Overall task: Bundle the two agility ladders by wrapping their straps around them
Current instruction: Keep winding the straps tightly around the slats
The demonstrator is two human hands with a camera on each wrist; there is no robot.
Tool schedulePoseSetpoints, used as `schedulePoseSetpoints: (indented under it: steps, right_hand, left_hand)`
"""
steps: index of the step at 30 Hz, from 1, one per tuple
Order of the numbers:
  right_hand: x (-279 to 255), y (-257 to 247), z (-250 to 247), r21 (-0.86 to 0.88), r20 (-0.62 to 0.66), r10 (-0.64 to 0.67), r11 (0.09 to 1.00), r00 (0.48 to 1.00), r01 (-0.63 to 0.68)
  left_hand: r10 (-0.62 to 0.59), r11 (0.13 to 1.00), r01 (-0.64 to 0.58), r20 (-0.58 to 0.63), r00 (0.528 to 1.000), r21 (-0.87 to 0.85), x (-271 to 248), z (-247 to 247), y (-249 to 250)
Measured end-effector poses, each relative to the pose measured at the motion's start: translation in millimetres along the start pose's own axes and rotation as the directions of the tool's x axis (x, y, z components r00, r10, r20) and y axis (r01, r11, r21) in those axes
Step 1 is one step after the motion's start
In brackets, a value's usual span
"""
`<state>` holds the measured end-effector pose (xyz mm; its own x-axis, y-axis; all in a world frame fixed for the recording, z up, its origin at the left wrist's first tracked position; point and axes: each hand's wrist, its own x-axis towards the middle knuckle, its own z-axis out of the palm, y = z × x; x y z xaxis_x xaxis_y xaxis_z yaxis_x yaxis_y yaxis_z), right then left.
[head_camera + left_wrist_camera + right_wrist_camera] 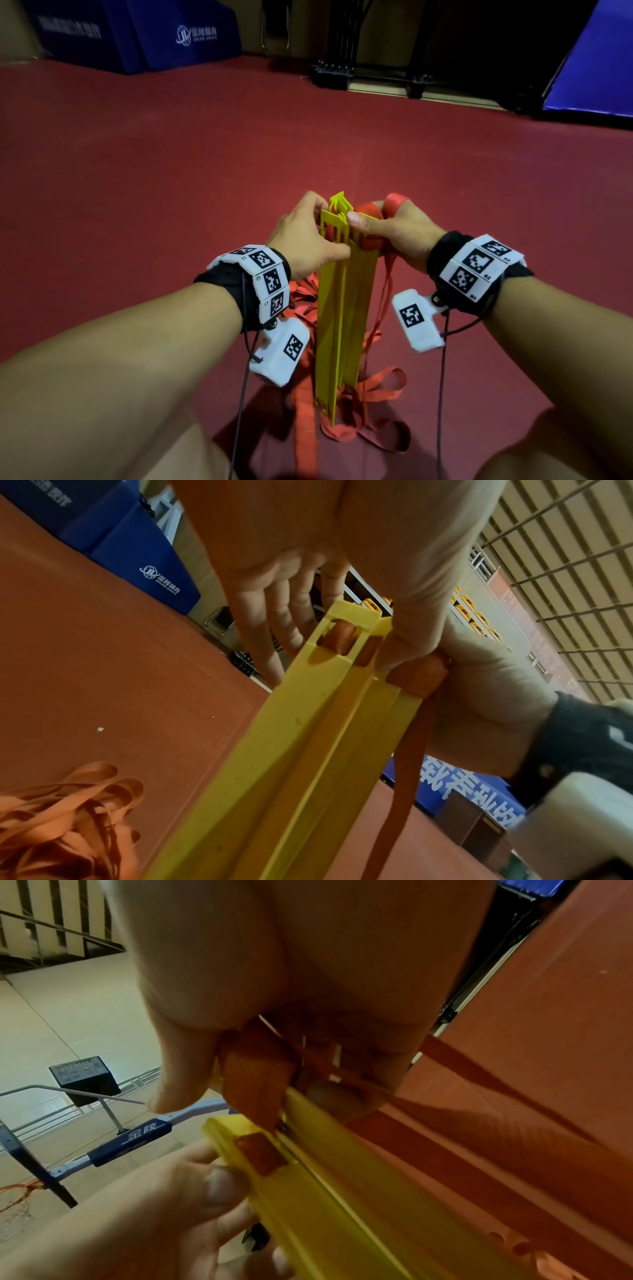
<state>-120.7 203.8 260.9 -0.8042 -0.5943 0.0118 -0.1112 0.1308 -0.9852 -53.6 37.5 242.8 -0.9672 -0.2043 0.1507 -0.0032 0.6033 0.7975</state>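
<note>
Over the red floor (171, 171), our left hand (305, 236) pinches the top of the upright yellow rungs (342, 308), stiff and likely light, best held there, while our right hand (394, 233) grips the soft, floppy red straps (373, 212) beside them.

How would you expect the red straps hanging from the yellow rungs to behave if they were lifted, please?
Probably floppy: the red straps sag in loose loops onto the floor. Likely prone to tangling, given the heap beside the yellow rungs. The woven texture suggests decent grip.
</note>
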Motion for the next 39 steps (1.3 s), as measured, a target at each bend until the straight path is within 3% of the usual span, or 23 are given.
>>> schedulePoseSetpoints:
  steps: [5,8,12,16,23,34,39]
  right_hand:
    - [6.2,2.4,-10.4,-0.02,-0.12,0.037,0.999,0.992,-0.039]
    - [8.2,-1.9,-9.5,-0.066,-0.184,0.015,0.997,0.983,-0.028]
    - [9.9,-10.3,-8.8,-0.08,-0.187,-0.021,0.997,0.982,0.006]
    - [5.8,-10.2,-10.6,-0.123,-0.122,-0.028,0.992,0.992,0.013]
    - [-4.4,5.6,-23.0,-0.182,-0.127,-0.032,0.983,0.991,0.008]
    - [7.8,21.0,-32.7,-0.361,-0.365,-0.128,0.933,0.922,-0.013]
    - [11.9,12.7,-31.3,-0.306,-0.487,-0.161,0.952,0.858,0.005]
  left_hand:
    - [0.002,0.998,0.0,0.03,1.0,-0.062,2.5,1.7,1.5]
    - [0.001,0.98,0.011,0.06,0.998,-0.2,3.1,4.6,2.2]
    - [0.042,0.951,-0.002,0.124,0.991,-0.31,2.9,8.4,0.0]
    - [0.11,0.953,-0.061,0.151,0.982,-0.296,4.7,9.3,2.2]
    - [0.148,0.925,-0.071,0.181,0.972,-0.374,7.6,11.2,2.7]
    - [0.167,0.961,-0.146,0.072,0.983,-0.237,0.4,11.0,6.5]
    - [0.181,0.904,-0.18,-0.035,0.983,-0.387,-1.5,5.0,22.3]
